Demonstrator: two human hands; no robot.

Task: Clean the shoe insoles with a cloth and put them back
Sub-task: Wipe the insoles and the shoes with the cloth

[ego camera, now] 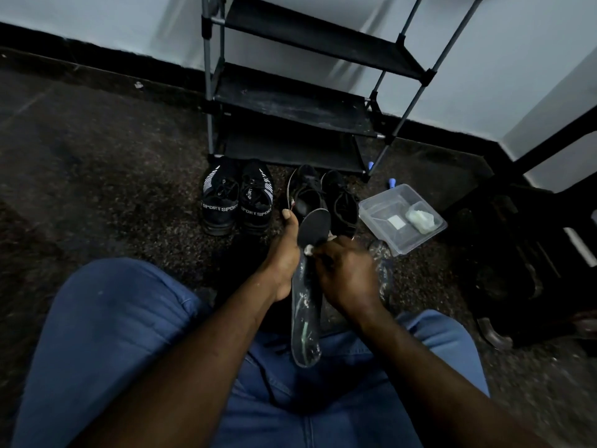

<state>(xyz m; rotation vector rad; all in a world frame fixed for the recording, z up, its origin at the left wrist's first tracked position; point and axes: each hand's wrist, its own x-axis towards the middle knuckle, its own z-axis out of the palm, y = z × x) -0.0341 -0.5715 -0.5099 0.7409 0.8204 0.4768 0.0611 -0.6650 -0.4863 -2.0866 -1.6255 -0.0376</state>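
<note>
The dark speckled floor [97,173] runs to a pale wall [97,21] with a black skirting. Against the wall stands a black shoe rack [290,105] on grey poles. A dim black crate [517,253] crowds the right side.

The person sits low in blue jeans [113,318], knees spread, with both arms reaching forward between them. At the foot of the rack sit two pairs of shoes: black trainers [237,198] lettered SPORT on the heels, and just beside them plain black shoes [323,195], partly hidden behind the raised hands. To the right is a clear plastic tub [420,239] with a pale lump and a white square inside.

The insole [306,312] is held upright over the lap, its dark toe end pointing at the plain shoes. The left hand [284,263] grips its left edge, thumb stretched up. The right hand [345,279], fingers curled, pinches a small white cloth [308,250] against the insole's middle.
</note>
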